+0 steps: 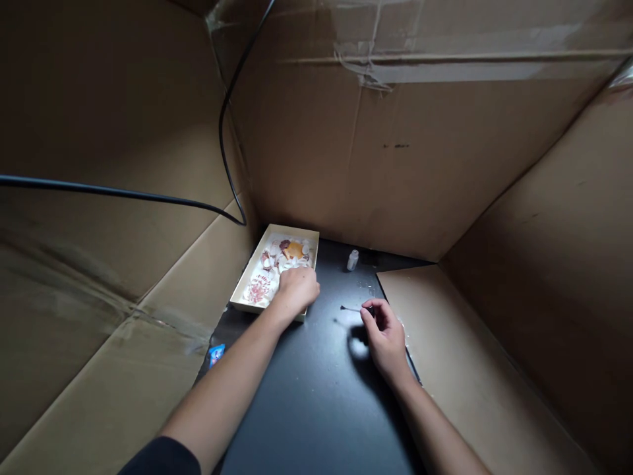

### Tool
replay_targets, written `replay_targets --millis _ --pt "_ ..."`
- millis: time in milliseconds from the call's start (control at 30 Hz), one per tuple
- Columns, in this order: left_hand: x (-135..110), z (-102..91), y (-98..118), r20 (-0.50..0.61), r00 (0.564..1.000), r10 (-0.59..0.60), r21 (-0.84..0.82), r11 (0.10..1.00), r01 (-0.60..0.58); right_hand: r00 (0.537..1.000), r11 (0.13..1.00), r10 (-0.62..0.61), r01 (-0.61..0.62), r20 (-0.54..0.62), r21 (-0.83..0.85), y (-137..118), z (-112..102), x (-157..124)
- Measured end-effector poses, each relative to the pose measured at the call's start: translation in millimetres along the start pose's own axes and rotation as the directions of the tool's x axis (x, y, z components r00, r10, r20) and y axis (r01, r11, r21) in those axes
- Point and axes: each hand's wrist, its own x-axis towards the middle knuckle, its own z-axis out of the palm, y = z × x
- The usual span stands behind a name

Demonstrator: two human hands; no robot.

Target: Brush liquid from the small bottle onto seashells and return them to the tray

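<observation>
A shallow cream tray point(248, 280) filled with several seashells, white, red-streaked and one orange, lies on a black tabletop point(316, 396). My left hand point(297, 289) rests knuckles up in the tray's near right corner, fingers curled down among the shells; what they hold is hidden. My right hand point(383, 336) lies on the tabletop to the right, pinching a thin small brush point(352, 308) whose tip points left. A small clear bottle point(352, 260) stands upright behind the brush, its cap off.
Tall cardboard walls point(395, 165) enclose the tabletop on the left, back and right. A cardboard flap point(469, 369) covers the right side of the table. A black cable point(148, 194) hangs across the left wall. A small blue wrapper point(216, 354) lies at the left edge.
</observation>
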Motion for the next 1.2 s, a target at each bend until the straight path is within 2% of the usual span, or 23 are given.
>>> replay_targets --millis 233,400,633,767,833,867,900,967,1067,1200 --pt "13.6 -12.7 -21.7 0.006 0.996 -0.087 0.007 0.996 0.087 1.0 1.0 0.014 -0.014 0.002 -0.003 -1.1 -0.6 -0.4" --pt "17.1 -10.6 -35.4 0.018 0.992 -0.123 -0.015 0.992 0.123 1.0 1.0 0.016 -0.016 -0.004 -0.005 -0.7 -0.1 -0.2" --pt "16.4 -8.1 -35.5 0.041 0.99 -0.136 -0.02 0.99 0.137 1.0 1.0 0.012 -0.012 -0.002 -0.001 0.2 -0.3 0.6" --pt "13.5 -14.3 -34.1 0.077 0.987 -0.143 -0.042 0.988 0.147 1.0 1.0 0.014 -0.014 0.005 0.004 -0.2 0.0 0.5" --pt "7.8 -19.8 -30.2 0.04 0.988 -0.146 -0.085 0.985 0.149 1.0 1.0 0.013 -0.013 0.008 0.005 -0.5 0.6 -0.2" --pt "4.0 -22.2 -26.9 -0.019 0.99 -0.14 -0.12 0.983 0.136 1.0 1.0 0.012 -0.012 0.009 0.005 -0.7 0.9 -0.4" --pt "-0.1 -23.8 -22.8 -0.127 0.983 -0.134 -0.153 0.982 0.115 1.0 1.0 0.012 -0.012 0.005 0.006 -1.1 1.2 -0.4" --pt "-7.3 -22.3 -12.5 -0.275 0.96 -0.056 -0.225 0.974 -0.008 1.0 1.0 0.004 -0.004 -0.015 0.013 -2.4 1.2 0.7" --pt "-10.5 -4.3 3.4 -0.303 0.943 0.134 -0.417 0.872 -0.258 0.998 0.998 -0.022 0.026 -0.064 0.054 -4.7 -0.9 6.8" --pt "0.9 38.3 16.6 -0.258 0.95 0.178 -0.662 0.683 -0.308 0.999 0.996 -0.032 0.035 -0.039 0.078 -3.1 -5.6 23.5"
